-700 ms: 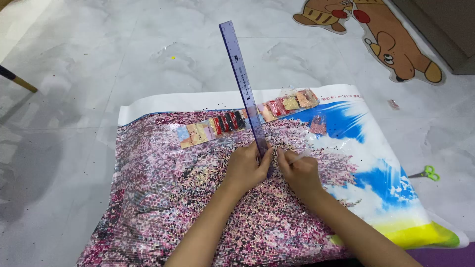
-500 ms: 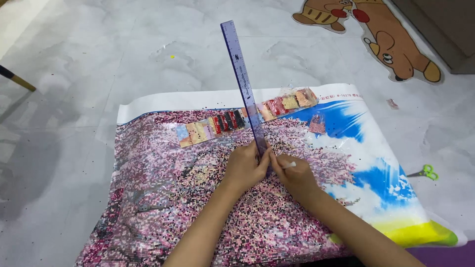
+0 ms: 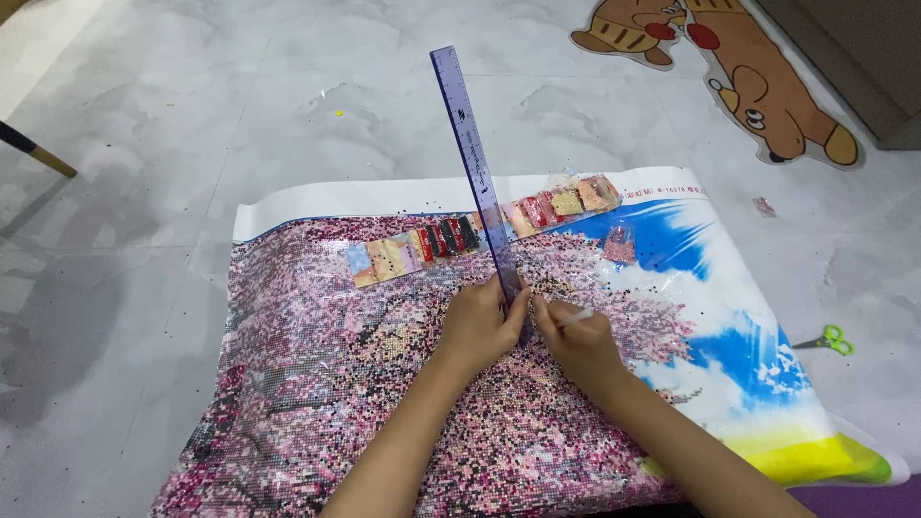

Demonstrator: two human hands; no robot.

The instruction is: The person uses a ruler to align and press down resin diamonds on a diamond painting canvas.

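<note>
Here, each part in turn.

Setting: a large bead picture (image 3: 365,384) lies flat on a pale marble floor (image 3: 192,115), seen from above by the person working on it.

Left hand: the left hand (image 3: 480,326) rests on the picture, fingers curled around the near end of a long ruler (image 3: 475,163), pressing it down where it meets the surface.

Right hand: the right hand (image 3: 574,341) sits just beside the left one, fingers pinched narrowly on a thin white pen (image 3: 576,315) whose tip points toward the ruler's edge.

Ruler: clear purple, it runs from between the two hands away across the picture and out over the bare floor, leaning slightly to the left.

Picture: mostly pink and dark beads on the left and middle, with blue, white and yellow-green printed areas on the right; a white border runs along the far edge.

Bead packets: a row of small bags (image 3: 413,251) in blue, tan, red and black lies across the far part of the picture, under the ruler.

Nearby: green scissors (image 3: 827,339) lie on the floor to the right, well apart from the hands; a cartoon animal mat (image 3: 758,86) is at the top right.
</note>
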